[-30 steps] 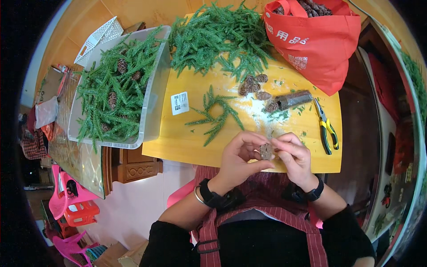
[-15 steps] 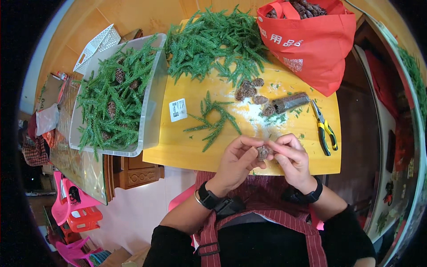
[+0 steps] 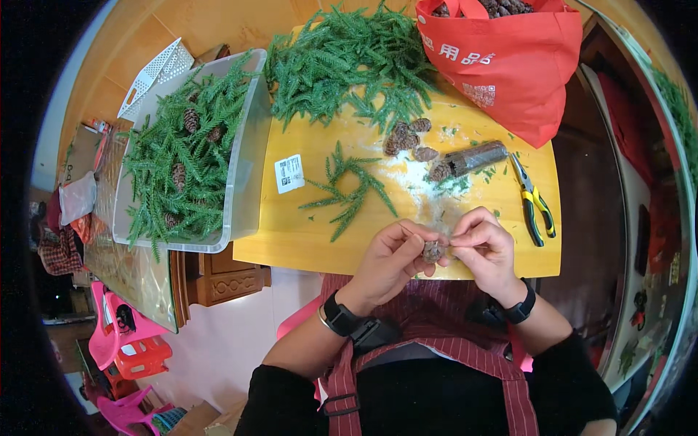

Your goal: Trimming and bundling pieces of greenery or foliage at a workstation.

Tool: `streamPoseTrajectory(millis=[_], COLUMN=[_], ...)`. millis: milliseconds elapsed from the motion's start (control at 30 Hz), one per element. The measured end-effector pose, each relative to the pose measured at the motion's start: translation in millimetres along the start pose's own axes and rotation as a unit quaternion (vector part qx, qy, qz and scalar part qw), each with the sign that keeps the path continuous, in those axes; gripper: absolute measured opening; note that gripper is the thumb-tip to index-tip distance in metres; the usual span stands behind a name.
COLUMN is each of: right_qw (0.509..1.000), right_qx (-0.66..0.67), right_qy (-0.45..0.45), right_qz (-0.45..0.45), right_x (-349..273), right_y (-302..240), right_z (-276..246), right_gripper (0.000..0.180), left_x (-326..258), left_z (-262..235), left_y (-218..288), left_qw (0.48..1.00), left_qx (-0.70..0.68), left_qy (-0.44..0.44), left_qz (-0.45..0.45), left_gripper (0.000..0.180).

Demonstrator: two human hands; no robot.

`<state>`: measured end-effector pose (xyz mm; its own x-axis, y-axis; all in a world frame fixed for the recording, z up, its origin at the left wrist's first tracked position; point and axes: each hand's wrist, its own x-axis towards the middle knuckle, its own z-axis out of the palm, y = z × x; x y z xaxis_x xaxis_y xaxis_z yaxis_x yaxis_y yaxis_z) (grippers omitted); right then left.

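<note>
I am holding a small brown pine cone (image 3: 434, 251) between both hands, just above the near edge of the yellow bench (image 3: 305, 236). My left hand (image 3: 389, 258) is curling its fingers around the cone from the left, thumb and fingertips closed on it. My right hand (image 3: 486, 245) is pinching in from the right, fingers nearly closed; a thin wire seems to be running between my fingertips, though it is too fine to tell for sure. I am wearing a dark band on each wrist and a striped red apron (image 3: 436, 363).

Just beyond my hands, a loose green sprig (image 3: 349, 190) is lying flat on the bench, with a small white label (image 3: 289, 173) beside it to the left. To the right, yellow-handled pliers (image 3: 534, 203) are resting near the bench edge. Farther out, a dark cylinder (image 3: 476, 156) is lying on its side, with several more cones (image 3: 407, 138) clustered just beside it. Behind those, a heap of green branches (image 3: 349, 62) is covering the far end of the bench. A red bag (image 3: 509, 65) is standing at the far right, cones showing at its mouth. On the left, a clear plastic bin (image 3: 243, 174) is holding more greenery and cones.
</note>
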<state>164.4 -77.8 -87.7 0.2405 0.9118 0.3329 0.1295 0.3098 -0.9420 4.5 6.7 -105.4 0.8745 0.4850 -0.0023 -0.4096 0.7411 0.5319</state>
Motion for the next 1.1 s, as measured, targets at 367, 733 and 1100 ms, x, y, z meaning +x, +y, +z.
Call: streamPoseTrajectory(millis=[367,733,1100], right_qw=[0.999,0.991,0.943], right_qx=[-0.042,-0.060,0.162], right_qy=[0.009,-0.116,-0.217], right_qz=[-0.007,0.017,0.195], right_x=[0.1,14.7,7.2], right_y=[-3.4,-3.4,4.3], right_z=[1.9,-10.0,-8.1], right_gripper=[0.006,0.042,0.085], left_x=[-1.3,0.9,-1.5], left_z=[5.1,4.1,1.7], left_y=[-2.0,4.0,0.9], left_qw=[0.995,0.993,0.990], left_qx=[0.079,0.107,0.066], left_qy=[0.058,0.049,-0.015], left_qz=[0.030,-0.026,-0.120], left_gripper=[0.016,0.018,0.020])
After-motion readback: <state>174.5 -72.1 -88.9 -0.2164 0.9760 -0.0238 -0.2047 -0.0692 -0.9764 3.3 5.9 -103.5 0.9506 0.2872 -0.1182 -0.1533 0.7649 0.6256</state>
